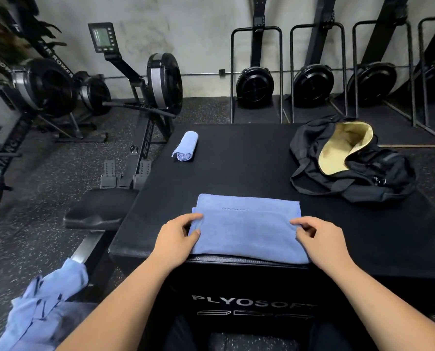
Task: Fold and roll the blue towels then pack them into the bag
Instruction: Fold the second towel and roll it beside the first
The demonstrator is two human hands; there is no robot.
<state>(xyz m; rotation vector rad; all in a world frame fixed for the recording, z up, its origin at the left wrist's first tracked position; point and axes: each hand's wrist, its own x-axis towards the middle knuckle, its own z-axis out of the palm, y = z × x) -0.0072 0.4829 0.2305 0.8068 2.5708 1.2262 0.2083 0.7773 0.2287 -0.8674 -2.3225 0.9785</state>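
**Both hands on the folded towel at the box's near edge**

Closest to me, low on the left and off the box, I see a loose heap of blue towels point(44, 300). Up on the black padded box point(236, 158), the folded towel point(246, 234) lies flat right at the near edge. The left hand point(178, 236) pinches its left edge, thumb under curled fingers. The right hand point(320, 239) nips the right edge the same way. Farther out, near the far left corner, a rolled towel point(185, 146) lies on its side, well apart. Far right, the black bag point(378, 173) slumps with its mouth open, pale yellow lining showing. Beyond the box, rowing machines point(160, 79) stand along the wall.
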